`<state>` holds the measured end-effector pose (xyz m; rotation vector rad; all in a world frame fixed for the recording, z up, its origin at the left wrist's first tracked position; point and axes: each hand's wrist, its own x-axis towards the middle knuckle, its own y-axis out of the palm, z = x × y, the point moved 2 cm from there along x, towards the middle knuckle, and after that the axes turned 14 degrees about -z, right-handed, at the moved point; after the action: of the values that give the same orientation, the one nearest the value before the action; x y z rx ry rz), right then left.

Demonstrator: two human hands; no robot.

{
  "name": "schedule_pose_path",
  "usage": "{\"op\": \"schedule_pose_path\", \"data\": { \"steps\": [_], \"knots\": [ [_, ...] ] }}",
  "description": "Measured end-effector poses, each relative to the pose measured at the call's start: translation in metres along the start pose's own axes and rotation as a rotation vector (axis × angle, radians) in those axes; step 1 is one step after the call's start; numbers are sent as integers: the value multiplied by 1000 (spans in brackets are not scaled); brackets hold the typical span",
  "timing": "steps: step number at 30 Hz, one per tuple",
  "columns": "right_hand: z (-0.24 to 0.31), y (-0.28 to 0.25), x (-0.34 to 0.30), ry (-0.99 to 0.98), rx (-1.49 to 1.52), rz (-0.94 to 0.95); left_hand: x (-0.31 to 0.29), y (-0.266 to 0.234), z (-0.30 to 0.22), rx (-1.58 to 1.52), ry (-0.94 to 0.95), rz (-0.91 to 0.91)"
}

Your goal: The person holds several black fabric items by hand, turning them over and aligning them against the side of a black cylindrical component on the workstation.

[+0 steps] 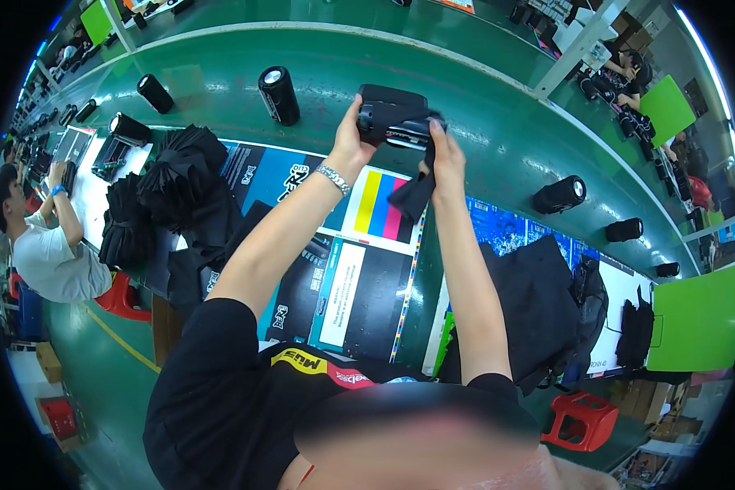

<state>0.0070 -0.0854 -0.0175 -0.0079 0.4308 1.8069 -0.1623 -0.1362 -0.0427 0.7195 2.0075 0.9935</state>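
Observation:
Out over the far side of the bench, I hold up a black cylindrical speaker [392, 102], lying sideways between my hands. My left hand [354, 137] is closed round its left end, a metal watch band on that wrist. At the other end my right hand [447, 159] is closed, its fingers against the speaker and a black cloth [414, 194]. The cloth hangs below the speaker on the right. Part of the fabric seems to lie over the speaker's end; the fingers hide how far.
Heaped black cloth bags [180, 180] lie at the left and more black cloth [535, 302] at the right. Speakers stand on the green surface beyond, including one upright speaker [278, 96]. A co-worker [53, 253] sits at left; a red stool [580, 420] is lower right.

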Motion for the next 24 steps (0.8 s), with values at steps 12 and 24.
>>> {"op": "schedule_pose_path", "data": {
  "steps": [12, 24],
  "knots": [
    [23, 10, 12, -911, -698, -169, -19, 84, -21, 1071, 570, 418],
    [9, -24, 24, -513, -503, -177, 35, 119, 11, 1817, 373, 757]
  ]
}}
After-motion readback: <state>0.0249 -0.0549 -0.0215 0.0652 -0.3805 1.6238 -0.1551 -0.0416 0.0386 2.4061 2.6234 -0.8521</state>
